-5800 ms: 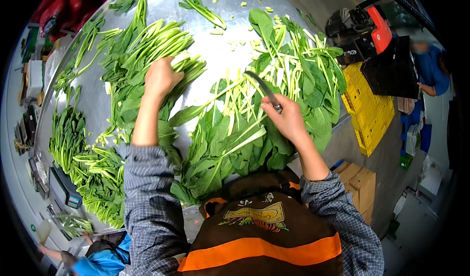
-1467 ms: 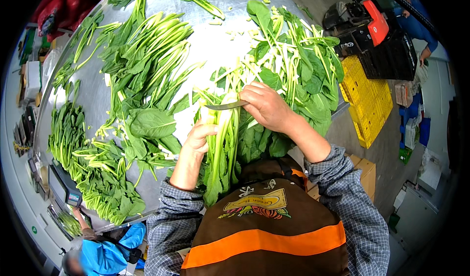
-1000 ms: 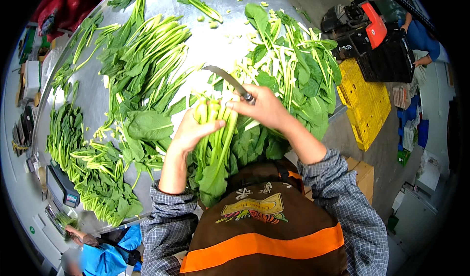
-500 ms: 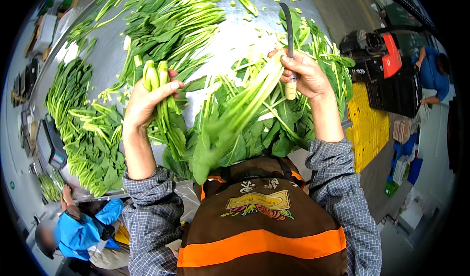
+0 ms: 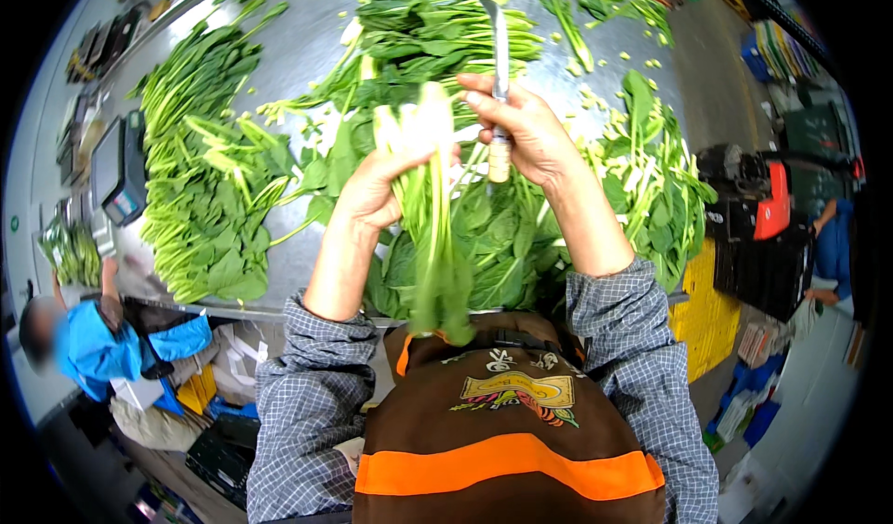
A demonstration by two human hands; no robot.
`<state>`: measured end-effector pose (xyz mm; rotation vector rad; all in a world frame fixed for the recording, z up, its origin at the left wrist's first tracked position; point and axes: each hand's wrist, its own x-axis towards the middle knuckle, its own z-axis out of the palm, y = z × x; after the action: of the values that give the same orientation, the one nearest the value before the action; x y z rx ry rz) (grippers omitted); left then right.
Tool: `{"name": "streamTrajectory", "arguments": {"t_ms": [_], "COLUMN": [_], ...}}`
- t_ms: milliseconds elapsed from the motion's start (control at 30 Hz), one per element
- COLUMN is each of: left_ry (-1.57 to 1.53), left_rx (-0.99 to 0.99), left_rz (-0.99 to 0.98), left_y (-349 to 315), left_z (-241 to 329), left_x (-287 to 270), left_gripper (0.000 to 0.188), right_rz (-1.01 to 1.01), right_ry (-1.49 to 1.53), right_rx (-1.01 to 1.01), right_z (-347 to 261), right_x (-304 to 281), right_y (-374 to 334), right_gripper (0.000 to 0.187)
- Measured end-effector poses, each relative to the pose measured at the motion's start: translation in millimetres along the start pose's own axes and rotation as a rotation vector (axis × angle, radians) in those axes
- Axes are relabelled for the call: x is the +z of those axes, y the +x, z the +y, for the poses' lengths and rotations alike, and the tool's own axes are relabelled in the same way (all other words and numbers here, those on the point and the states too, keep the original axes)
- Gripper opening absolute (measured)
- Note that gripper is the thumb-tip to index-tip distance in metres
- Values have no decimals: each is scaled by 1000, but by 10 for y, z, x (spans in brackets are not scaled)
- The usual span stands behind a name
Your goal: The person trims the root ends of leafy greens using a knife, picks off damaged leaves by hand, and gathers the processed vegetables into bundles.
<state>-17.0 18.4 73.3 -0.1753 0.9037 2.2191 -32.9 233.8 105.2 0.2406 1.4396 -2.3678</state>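
Observation:
My left hand is closed round a bunch of leafy greens, its pale stem ends pointing up and its leaves hanging toward my apron. Motion and glare blur the upper stems. A knife with a hooked tip and a short pale handle stands upright in my right hand. That hand grips it by the handle, with the index finger reaching toward the bunch. Under both hands lies a loose heap of greens on the metal table.
Piled greens lie left, another pile is at the far middle, and loose stalks lie right. A scale stands at the left edge. A person in blue holds greens there; another person stands right, near a yellow pallet.
The stalk that my right fingers pinched beside the knife is now with the bunch in my left hand. Both hands have come closer together, and the whole view has shifted.

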Motion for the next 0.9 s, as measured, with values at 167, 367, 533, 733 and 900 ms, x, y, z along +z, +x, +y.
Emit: {"name": "streamTrajectory", "arguments": {"t_ms": [167,367,533,733,900], "left_ry": [-459,-597,-633,-652,-450], "left_rx": [412,619,718,789,856], "left_rz": [597,1038,1094,1148,1229], "left_y": [-491,-1179,-1507,-1752,-1958], "left_z": [189,508,611,755,1122], "left_x": [-958,-1952,-2404,-2723,-2926], "left_gripper": [37,33,33,30,34], "right_rz": [265,355,336,302,379], "right_ry": [153,178,119,113,132], "right_rx": [155,295,357,365,357], "right_z": [563,904,946,1005,991], "right_x": [-226,-244,-86,-84,-189], "right_y": [128,-28,26,77,-48], "right_gripper": [28,20,24,26,24]}}
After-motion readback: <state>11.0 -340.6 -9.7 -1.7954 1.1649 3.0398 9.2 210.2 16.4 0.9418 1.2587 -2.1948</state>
